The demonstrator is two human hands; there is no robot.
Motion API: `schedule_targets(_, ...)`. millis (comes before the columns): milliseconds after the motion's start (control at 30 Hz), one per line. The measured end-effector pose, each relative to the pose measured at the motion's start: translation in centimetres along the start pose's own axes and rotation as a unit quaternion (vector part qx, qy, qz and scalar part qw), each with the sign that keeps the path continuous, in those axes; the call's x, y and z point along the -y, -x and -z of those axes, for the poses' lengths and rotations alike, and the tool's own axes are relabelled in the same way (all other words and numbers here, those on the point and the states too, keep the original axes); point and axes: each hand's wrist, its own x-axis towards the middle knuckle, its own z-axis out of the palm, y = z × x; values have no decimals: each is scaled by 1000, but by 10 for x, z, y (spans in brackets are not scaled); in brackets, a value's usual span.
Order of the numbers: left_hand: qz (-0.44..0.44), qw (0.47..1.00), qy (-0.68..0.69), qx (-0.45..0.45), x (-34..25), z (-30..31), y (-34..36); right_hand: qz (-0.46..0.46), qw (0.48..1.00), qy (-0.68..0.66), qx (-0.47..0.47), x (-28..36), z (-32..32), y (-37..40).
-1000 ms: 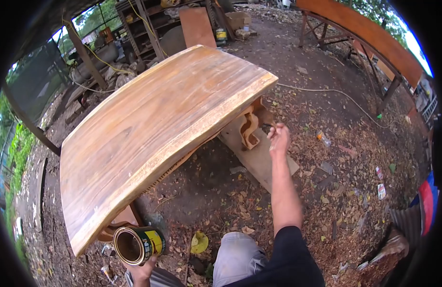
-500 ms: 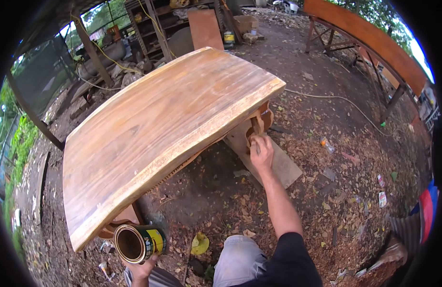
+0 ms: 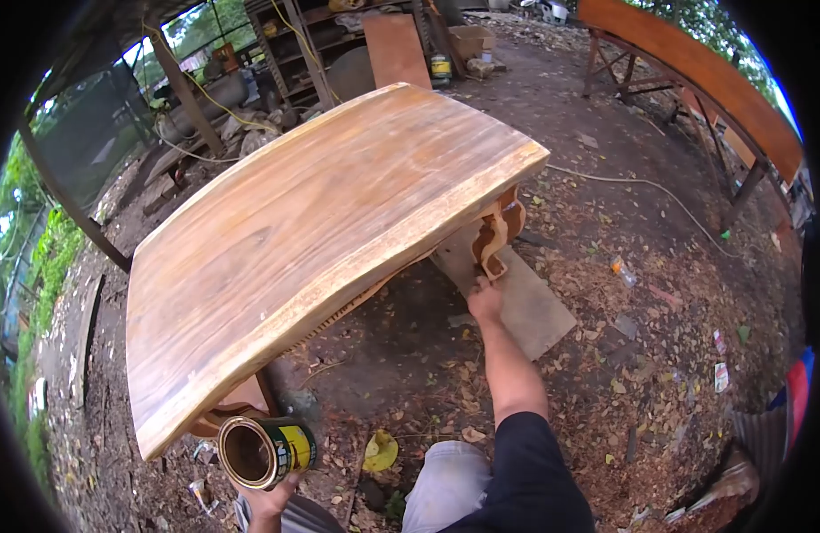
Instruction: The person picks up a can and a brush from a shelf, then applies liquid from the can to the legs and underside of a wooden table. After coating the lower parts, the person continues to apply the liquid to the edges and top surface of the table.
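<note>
A wooden table with a thick, pale-edged slab top (image 3: 330,213) stands tilted across the middle of the view. My left hand (image 3: 268,503) grips a green and yellow metal can (image 3: 294,447) from below; its top is open and the inside is brown. Under the slab's right end, my right hand (image 3: 485,300) is at the lower part of a carved, wavy table leg (image 3: 492,242). Its fingers are closed, and whatever they hold is hidden. Below that leg lies a flat board (image 3: 536,311). Another carved leg (image 3: 225,414) shows partly behind the can.
A long reddish-brown table (image 3: 694,67) stands at the upper right. A pale hose (image 3: 632,179) crosses the leaf-strewn dirt ground. Shelves (image 3: 303,53), a leaning brown panel (image 3: 398,53) and a second can (image 3: 440,67) are at the back. A dark post (image 3: 81,218) stands left.
My right hand has moved down along the carved leg to its lower end. The can stays in my left hand. The whole view has shifted slightly.
</note>
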Motion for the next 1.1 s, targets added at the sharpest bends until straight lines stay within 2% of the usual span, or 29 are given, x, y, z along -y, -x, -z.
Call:
schedule_targets(67, -17, 1000, -6, -25, 14, 4, 5, -18, 999, -6, 42, -16, 1, 4)
schedule_targets(100, 3, 1000, 14, -27, 13, 4, 5, -25, 999, 24, 42, -13, 7, 7)
schedule_targets(133, 6, 999, -47, -12, 16, 10, 6, -29, 997, 53, 47, -4, 19, 12)
schedule_targets(200, 23, 999, -40, -5, 16, 17, 10, 10, 999, -30, 30, -6, 33, 21)
schedule_targets(267, 17, 999, -34, -5, 24, 24, 17, 38, 998, -56, 14, 4, 54, 31)
schedule_targets(333, 38, 999, -27, 9, 18, 26, 23, 96, 983, -155, 37, 16, 80, 49)
schedule_targets(367, 37, 999, -1, -14, 23, 28, 26, 57, 976, -189, 93, 34, 95, 65)
schedule_targets(433, 57, 998, -8, -3, 14, 34, 27, -18, 950, -247, 188, 77, 131, 85)
schedule_targets(467, 50, 999, 2, -9, 9, 34, 25, 93, 945, -247, 192, 104, 147, 96)
schedule_targets(533, 41, 999, 7, -6, 13, 41, 29, 310, 900, -242, 190, 163, 167, 127)
schedule_targets(667, 20, 998, 37, -45, 10, 51, 37, 395, 798, -344, 298, 258, 163, 180)
schedule_targets(733, 34, 998, 39, -43, 11, 60, 42, 425, 769, -348, 326, 286, 150, 196)
schedule_targets(767, 36, 998, 28, -40, 14, 67, 45, 421, 774, -342, 328, 290, 143, 199)
schedule_targets(867, 33, 998, 21, -40, 15, 82, 46, 388, 830, -311, 251, 258, 137, 171)
schedule_targets(933, 32, 996, 43, -68, 18, 89, 52, 328, 881, -283, 193, 206, 149, 138)
schedule_targets(967, 48, 996, 52, -61, 21, 96, 56, 244, 912, -287, 161, 176, 156, 125)
schedule_targets(1000, 47, 996, 41, -63, 23, 99, 58, 236, 934, -250, 98, 159, 169, 110)
schedule_targets(1033, 47, 996, 26, -68, 25, 102, 60, 170, 940, -282, 87, 140, 178, 99)
schedule_targets(1067, 48, 996, 5, -79, 27, 108, 65, 200, 942, -257, 77, 120, 179, 88)
schedule_targets(1100, 32, 994, 15, -103, 38, 112, 74, 173, 938, -280, 107, 115, 178, 91)
